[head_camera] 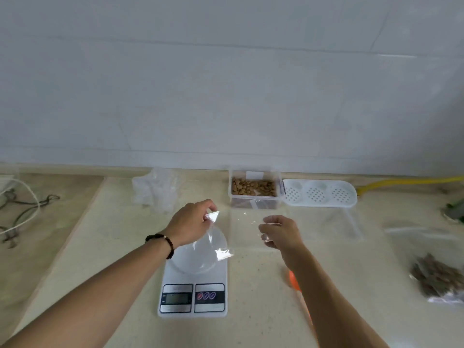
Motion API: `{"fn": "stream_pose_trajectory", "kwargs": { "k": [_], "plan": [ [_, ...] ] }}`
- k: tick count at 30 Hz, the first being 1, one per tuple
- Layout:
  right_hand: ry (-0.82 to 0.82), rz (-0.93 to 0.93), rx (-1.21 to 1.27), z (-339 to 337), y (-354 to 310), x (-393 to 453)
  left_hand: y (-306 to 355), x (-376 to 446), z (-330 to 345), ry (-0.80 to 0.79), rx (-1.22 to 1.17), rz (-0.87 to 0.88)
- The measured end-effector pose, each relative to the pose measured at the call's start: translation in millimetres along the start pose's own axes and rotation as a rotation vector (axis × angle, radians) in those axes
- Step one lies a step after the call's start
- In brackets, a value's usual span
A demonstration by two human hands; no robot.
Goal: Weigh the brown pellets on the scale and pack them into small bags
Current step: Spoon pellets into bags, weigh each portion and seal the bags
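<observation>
I hold the clear bag [226, 229] stretched over the scale [193, 280], left fingers [209, 205] pinching one top corner, right fingers [267, 231] the other; thin, limp and slippery, it's best gripped at its rim.

**Open lanes and blockers on the tabletop**

The tabletop [263, 310] lies bare between the scale [193, 285] and the pile of filled bags [437, 280] at the right edge, apart from an orange item [295, 282] partly hidden under the right forearm. Along the wall, the stack of empty bags [155, 192], the pellet box [254, 189] and the white perforated lid [319, 193] form a broken row, with a gap between stack and box. Cables [22, 212] clutter the far left.
</observation>
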State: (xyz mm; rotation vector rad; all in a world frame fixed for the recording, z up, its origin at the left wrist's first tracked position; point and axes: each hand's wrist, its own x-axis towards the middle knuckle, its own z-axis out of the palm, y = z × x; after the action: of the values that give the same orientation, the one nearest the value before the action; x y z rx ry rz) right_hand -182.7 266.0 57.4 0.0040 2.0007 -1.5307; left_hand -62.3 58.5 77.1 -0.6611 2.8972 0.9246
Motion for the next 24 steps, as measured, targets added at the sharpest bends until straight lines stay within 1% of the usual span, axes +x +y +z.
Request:
{"fn": "stream_pose_trajectory", "kwargs": {
  "k": [4, 7, 13, 16, 20, 22, 24],
  "plan": [
    [-0.022, 0.014, -0.061, 43, 13, 0, -44, -4, -6, 0.042, 0.122, 0.002],
    [-0.030, 0.008, -0.154, 63, 22, 0, -67, -5, -6, 0.046, 0.169, -0.014],
    [-0.018, 0.043, -0.300, 80, 35, 3, -90, -6, 2, 0.062, 0.190, -0.005],
    [0.029, 0.035, -0.401, 82, 42, 1, -97, -15, 9, 0.127, 0.245, 0.053],
    [0.102, -0.054, -0.524, 79, 53, -23, -101, -48, 23, 0.168, 0.249, 0.071],
    [0.128, -0.160, -0.598, 78, 63, -40, -104, -71, 32, 0.209, 0.261, 0.060],
    [0.160, -0.305, -0.700, 78, 80, -61, -107, -98, 45, 0.253, 0.270, 0.043]
  ]
}}
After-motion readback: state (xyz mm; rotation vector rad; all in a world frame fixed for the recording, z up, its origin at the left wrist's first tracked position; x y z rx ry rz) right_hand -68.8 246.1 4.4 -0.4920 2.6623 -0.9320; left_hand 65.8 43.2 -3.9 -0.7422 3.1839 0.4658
